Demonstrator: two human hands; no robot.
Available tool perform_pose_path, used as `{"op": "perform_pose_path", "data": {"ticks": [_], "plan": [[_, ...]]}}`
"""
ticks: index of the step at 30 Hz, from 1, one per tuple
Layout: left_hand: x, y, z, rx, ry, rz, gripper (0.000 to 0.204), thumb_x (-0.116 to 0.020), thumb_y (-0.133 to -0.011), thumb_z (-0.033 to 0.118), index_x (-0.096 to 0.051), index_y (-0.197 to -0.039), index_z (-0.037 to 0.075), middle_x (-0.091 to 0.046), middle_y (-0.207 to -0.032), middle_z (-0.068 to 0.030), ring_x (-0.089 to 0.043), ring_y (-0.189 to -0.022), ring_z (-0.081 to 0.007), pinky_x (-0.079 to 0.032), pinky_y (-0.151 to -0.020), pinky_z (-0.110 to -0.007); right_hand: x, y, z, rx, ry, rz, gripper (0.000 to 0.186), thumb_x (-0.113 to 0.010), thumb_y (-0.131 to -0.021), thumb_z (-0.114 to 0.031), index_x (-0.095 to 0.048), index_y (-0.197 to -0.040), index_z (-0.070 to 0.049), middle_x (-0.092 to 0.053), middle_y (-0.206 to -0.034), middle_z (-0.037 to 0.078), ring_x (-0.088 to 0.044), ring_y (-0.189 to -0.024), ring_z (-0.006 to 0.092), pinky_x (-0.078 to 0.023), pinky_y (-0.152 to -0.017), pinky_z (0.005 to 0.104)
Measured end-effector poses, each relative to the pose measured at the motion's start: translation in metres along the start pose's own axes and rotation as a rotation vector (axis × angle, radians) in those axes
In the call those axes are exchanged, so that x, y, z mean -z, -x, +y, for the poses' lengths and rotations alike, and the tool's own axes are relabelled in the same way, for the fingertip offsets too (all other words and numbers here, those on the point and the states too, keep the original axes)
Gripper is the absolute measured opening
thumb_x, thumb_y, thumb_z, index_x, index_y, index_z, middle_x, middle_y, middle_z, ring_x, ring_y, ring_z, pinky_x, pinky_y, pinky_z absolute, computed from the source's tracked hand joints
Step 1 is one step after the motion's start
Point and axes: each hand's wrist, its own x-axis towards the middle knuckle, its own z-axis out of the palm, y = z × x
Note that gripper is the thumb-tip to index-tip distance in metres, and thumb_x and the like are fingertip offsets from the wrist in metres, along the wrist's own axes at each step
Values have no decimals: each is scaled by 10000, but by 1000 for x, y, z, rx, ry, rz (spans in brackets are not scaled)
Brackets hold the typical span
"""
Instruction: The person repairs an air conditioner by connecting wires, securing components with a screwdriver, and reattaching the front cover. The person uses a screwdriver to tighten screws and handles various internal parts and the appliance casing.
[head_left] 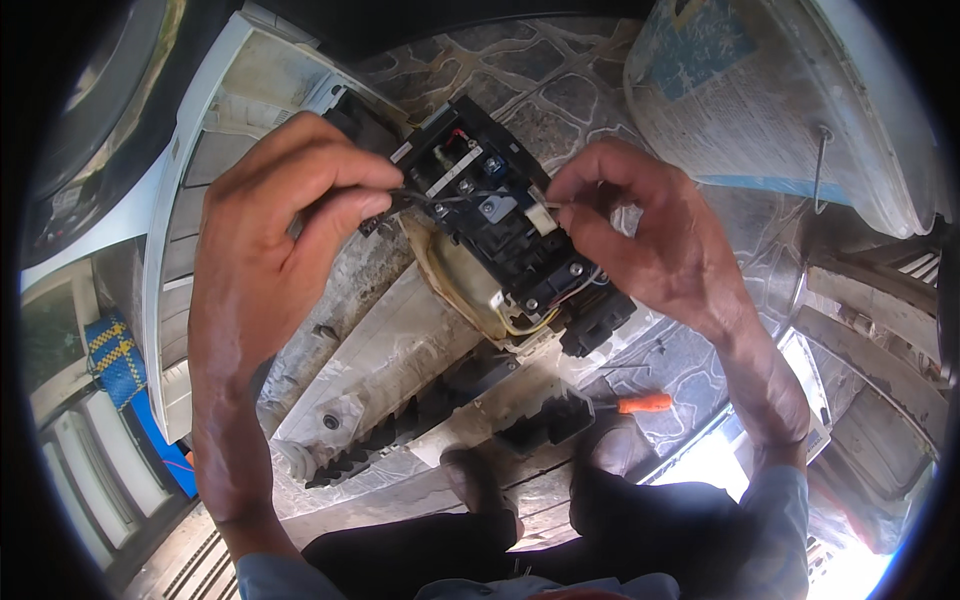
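Note:
A black plastic electrical housing (510, 255) with screws, small wires and a pale connector block (541, 219) sits in the middle, at the end of a long dirty off-white appliance body (370, 345). At the housing's left side, my left hand (275, 215) pinches a black wire (428, 200) between thumb and forefinger. My right hand (655, 235) is at the housing's right side, thumb and forefinger closed next to the connector block. A thin pale bit shows at those fingertips, too small to name. Yellowish wires (530, 326) loop along the housing's lower edge.
An orange-handled screwdriver (645, 403) lies near my feet. A large white bucket (740, 130) with a wire handle stands at the far right. A white casing (180, 230) leans at the left, beside a blue-and-yellow woven piece (115, 360). Wooden slats (870, 320) stand at right.

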Motion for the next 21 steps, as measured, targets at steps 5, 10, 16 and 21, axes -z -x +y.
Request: {"op": "perform_pose_path", "data": {"ticks": [5, 10, 16, 21], "plan": [[1, -4, 8, -31, -33, -27, 148, -734, -883, -57, -739, -1026, -17, -659, -948, -97, -648, -879, -192, -501, -794, -297, 0, 3, 8, -65, -97, 10, 303, -591, -874, 6, -715, -1144, -53, -710, -999, 137, -705, -876, 264, -561, -779, 421], [-7, -21, 6, -91, -25, 15, 135, -736, -912, -34, -736, -1045, -11, -660, -980, -88, -640, -892, -174, -501, -791, -288, 5, 2, 14, 55, -14, 15, 379, -562, -867, 70, -722, -1191, -44, -685, -1074, 145, -697, -920, 277, -565, -798, 407], [-15, -31, 2, -76, -18, 107, 179, -795, -880, -18, -777, -1056, 9, -687, -938, -73, -666, -843, -149, -512, -730, -287, 11, 1, 7, -32, -53, -50, 281, -659, -948, 38, -740, -1210, -27, -696, -1095, 117, -673, -966, 192, -541, -784, 336], [-13, -29, 4, 55, 164, 76, 191, -713, -968, -29, -742, -1155, -9, -669, -1063, -42, -645, -939, -102, -512, -791, -247, 3, -7, 2, -87, -66, -44, 198, -787, -944, -67, -755, -1134, -24, -742, -1030, 86, -678, -917, 164, -529, -740, 303]]}}
